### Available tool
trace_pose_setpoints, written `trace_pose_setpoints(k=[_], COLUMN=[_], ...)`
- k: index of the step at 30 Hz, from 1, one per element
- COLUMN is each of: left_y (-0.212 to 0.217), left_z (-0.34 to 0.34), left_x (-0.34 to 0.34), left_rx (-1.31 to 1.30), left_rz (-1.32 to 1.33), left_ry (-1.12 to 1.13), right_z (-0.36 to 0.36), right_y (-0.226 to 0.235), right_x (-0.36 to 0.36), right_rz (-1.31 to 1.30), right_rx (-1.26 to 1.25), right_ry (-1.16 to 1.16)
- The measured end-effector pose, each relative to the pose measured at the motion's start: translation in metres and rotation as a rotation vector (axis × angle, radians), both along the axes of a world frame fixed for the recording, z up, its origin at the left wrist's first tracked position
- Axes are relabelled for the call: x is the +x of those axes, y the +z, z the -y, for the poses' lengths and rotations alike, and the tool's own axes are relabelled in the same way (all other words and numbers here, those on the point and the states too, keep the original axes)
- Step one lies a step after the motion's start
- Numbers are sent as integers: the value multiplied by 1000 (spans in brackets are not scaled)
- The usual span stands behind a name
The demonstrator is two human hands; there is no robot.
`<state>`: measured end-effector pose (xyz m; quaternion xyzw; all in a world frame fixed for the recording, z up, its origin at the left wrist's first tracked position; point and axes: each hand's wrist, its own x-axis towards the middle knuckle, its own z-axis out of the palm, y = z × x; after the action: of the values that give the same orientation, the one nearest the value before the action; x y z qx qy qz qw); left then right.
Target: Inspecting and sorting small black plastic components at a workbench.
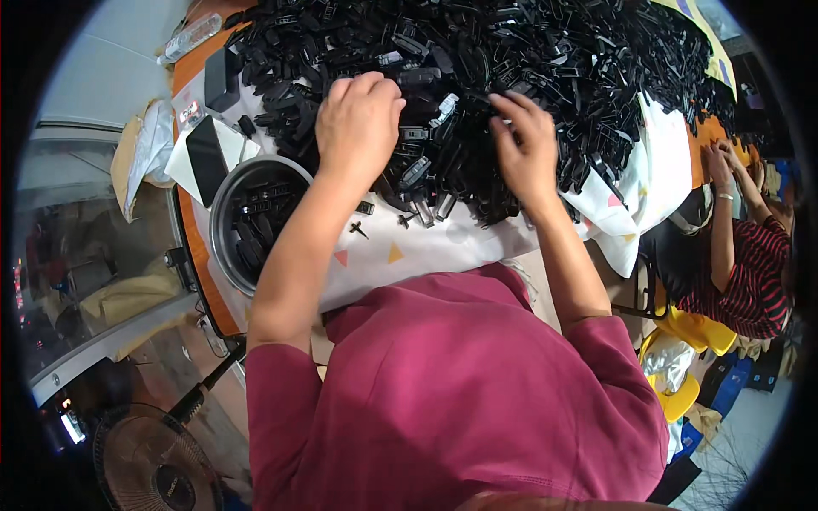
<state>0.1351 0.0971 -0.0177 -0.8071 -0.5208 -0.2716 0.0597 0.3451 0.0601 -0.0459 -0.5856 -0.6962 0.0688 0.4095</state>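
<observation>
A broad heap of small black plastic parts covers the far side of the table, some pieces with shiny silver faces. At the heap's near left my left hand bends over the parts, its fingers curled together. Its fingertips are hidden, so what they grip does not show. To the right, my right hand hovers over the heap with thumb and forefinger apart and nothing visible between them. A silver-faced piece lies between the hands. Beside my left forearm stands a round metal bowl with black parts inside.
Left of the bowl lie a dark phone and a black box. A plastic bottle rests at the far left corner. A fan stands at the lower left. Another person sits at the right, hands at the table's edge.
</observation>
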Motion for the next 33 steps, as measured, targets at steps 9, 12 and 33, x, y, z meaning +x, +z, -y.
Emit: trace_pose_setpoints(k=[9,12,33], left_y=[2,10,3], left_z=[9,16,97], left_x=[-12,-17,-38], left_rx=[-188,-203,-648], left_rz=[106,454,1428], left_ry=[-16,-5,-168], right_z=[31,40,2], right_y=[24,13,17], right_x=[-13,-29,1], right_rz=[163,307,-25], right_rx=[-60,-111,-354], right_ry=[400,542,419])
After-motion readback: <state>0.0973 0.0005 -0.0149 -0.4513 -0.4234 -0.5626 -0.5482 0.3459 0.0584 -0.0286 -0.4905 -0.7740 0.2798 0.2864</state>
